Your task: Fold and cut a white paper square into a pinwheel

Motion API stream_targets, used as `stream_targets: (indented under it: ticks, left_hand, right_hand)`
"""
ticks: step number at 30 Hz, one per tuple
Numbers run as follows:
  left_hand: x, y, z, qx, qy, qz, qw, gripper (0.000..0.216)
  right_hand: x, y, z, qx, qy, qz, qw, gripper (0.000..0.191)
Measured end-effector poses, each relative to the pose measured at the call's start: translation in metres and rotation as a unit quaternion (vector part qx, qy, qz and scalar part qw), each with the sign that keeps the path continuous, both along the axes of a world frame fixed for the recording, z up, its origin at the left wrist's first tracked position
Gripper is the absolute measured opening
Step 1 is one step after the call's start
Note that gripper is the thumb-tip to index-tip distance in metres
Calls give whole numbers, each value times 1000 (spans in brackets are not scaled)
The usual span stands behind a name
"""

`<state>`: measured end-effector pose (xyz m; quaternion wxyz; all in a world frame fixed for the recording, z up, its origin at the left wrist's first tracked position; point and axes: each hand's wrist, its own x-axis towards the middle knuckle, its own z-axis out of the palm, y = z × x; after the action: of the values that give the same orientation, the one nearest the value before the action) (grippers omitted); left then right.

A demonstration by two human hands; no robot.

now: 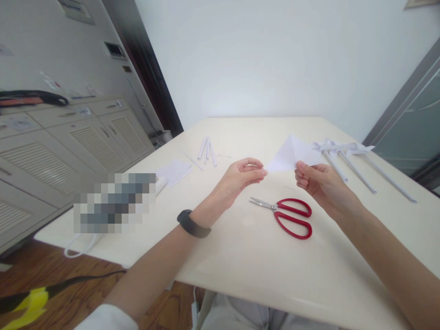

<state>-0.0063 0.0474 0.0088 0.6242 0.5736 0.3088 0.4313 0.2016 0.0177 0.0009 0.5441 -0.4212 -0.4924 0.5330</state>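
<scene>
A white sheet of paper with a crease is held up over the table between my hands. My left hand pinches its left corner between thumb and fingers. At its lower right edge, my right hand grips the paper with thumb and curled fingers. Below the paper lie scissors with red handles, their blades pointing left and slightly apart. Several paper pinwheels on rolled paper sticks rest to the right of my right hand.
Rolled paper tubes and a stack of white paper lie on the left of the white table. A pixelated item sits near the left edge. Small paper scraps lie farther back, before the wall.
</scene>
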Motion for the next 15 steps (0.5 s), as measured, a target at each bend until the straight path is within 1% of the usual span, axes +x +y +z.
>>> stream_targets:
  ticks: [4,7,9,13,15]
  left_hand:
    - [-6,7,1,-7,-36,17,999,21]
    - [-11,13,2,-2,-63,48,997,22]
    - [-12,15,1,5,-68,49,996,23]
    - [-4,9,-2,26,-60,-20,998,22]
    - [0,5,-2,35,-58,-42,997,25]
  right_hand:
    - [1,1,1,5,30,-16,999,29]
    - [2,2,1,8,38,-18,999,28]
    - [-1,1,-1,-9,13,12,1000,28]
    - [-12,-5,-4,-41,-73,118,989,29]
    - [-16,-8,-4,-41,-96,142,984,30]
